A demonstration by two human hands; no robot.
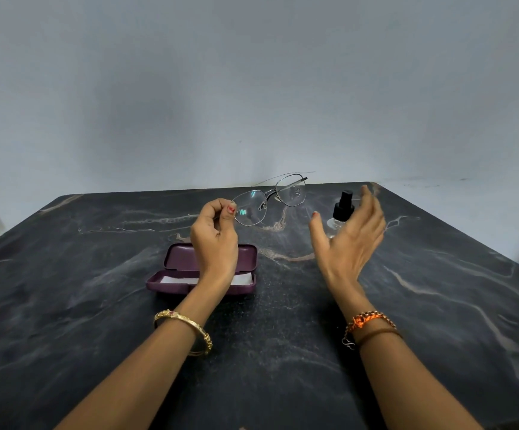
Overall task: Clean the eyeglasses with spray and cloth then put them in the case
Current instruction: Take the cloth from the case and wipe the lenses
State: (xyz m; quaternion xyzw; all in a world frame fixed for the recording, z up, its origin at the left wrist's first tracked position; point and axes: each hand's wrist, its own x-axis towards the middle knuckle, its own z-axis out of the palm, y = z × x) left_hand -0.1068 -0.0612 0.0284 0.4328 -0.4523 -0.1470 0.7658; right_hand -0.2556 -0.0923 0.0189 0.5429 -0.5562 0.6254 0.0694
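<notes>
Left hand (214, 234): grip pinches the eyeglasses (270, 198) at the outer edge of the near lens, thumb against curled fingers. The frame is held raised above the bench (66, 305), its long axis running from the left hand up and to the right, so the far lens points toward the spray bottle (342, 212). One temple arm extends thinly to the rear.

Right hand (349, 240): grip released, fingers straight and spread, holding nothing. It sits just in front of the spray bottle, palm turned toward it, thumb on the left side of the bottle. Contact cannot be confirmed; the bottle's lower body is partly hidden behind the palm.

Spray bottle: upright on the bench, black nozzle cap uppermost, clear body.

Case (201, 270): open on the bench beneath the left wrist, lid tilted back, a white cloth (171, 279) lying in the lower half.

Assessment: the task appears to be at the spray stage, with no cleaning evident. The right hand is the nearer to the bottle, which lies directly beyond its fingers; closing around it looks like the coming move.
</notes>
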